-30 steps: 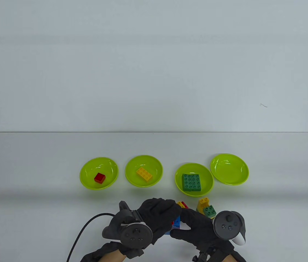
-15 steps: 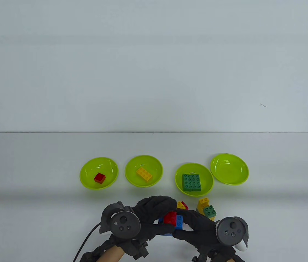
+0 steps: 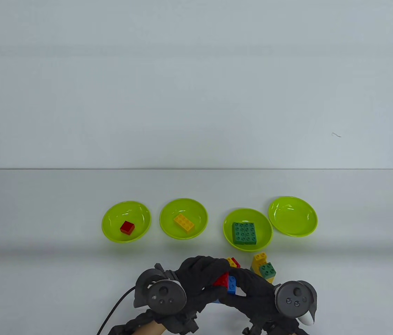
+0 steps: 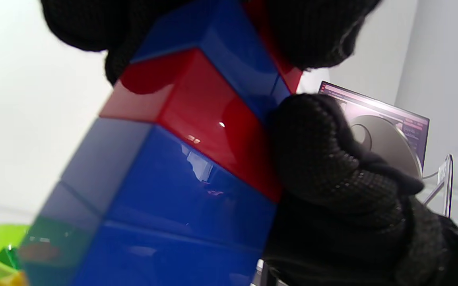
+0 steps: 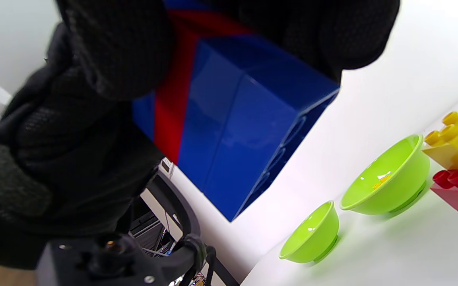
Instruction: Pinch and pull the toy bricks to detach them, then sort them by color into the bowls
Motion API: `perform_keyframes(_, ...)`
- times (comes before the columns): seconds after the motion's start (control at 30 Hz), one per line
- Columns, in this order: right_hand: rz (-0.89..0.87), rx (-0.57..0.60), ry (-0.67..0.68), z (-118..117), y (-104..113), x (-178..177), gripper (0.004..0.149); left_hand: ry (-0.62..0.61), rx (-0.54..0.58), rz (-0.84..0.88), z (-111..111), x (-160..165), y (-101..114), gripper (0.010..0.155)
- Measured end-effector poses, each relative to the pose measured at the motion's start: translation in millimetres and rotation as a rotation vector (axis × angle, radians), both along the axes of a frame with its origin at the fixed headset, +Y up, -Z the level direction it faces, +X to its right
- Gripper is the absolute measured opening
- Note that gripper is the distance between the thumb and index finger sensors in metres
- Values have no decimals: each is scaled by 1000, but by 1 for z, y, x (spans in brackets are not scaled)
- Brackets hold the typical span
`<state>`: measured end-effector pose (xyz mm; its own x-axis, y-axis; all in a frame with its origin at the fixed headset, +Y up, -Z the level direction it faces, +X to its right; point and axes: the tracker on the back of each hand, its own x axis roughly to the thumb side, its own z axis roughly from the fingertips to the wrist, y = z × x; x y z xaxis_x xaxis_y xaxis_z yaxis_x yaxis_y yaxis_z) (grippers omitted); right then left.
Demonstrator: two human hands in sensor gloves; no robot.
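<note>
Both hands, left [image 3: 199,275] and right [image 3: 252,289], grip-pinch the red-blue brick stack [image 3: 227,282]; no legible writing.

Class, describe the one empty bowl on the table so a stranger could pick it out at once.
Look at the row of four lime-green plastic bowls on the white table. Go to the far right end, beside the bowl holding the flat green brick plate. That last lime-green bowl holds nothing, while each of the others contains a brick.

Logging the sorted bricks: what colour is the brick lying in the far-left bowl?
Red, in the far-left bowl; clearest in the table view.
</note>
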<state>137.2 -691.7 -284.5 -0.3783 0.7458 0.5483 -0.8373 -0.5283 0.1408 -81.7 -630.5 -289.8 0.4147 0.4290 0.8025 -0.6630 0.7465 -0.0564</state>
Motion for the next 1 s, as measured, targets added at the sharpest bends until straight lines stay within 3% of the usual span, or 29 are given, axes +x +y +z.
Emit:
perform_keyframes(0.13, -22, -20, -13, -1, -1, -2, 62, 19, 63, -27, 2, 1, 1, 61)
perform_keyframes(0.23, -36, -24, -30, -1, 2, -5, 61, 74, 237, -110, 11, 4, 6, 62)
perform_keyframes(0.3, -35, -8, -44, 1, 4, -5, 62, 90, 271, -129, 13, 5, 7, 62)
perform_keyframes(0.4, -17, 18, -46, 2, 4, -4, 62, 61, 152, -87, 8, 4, 7, 61)
perform_keyframes(0.53, 77, 85, -45, 5, 5, -6, 62, -22, -120, 9, -7, -6, 4, 61)
perform_keyframes(0.73, 24, 56, -72, 6, 9, -7, 62, 116, -25, 31, -24, -30, 11, 61)
perform_keyframes(0.83, 23, 59, -102, 3, 10, 0, 61, 269, 12, -18, -46, -52, 6, 61)
perform_keyframes(1.0, -13, 45, -167, -4, 12, 17, 62, 496, -82, -140, -97, -96, -21, 61)
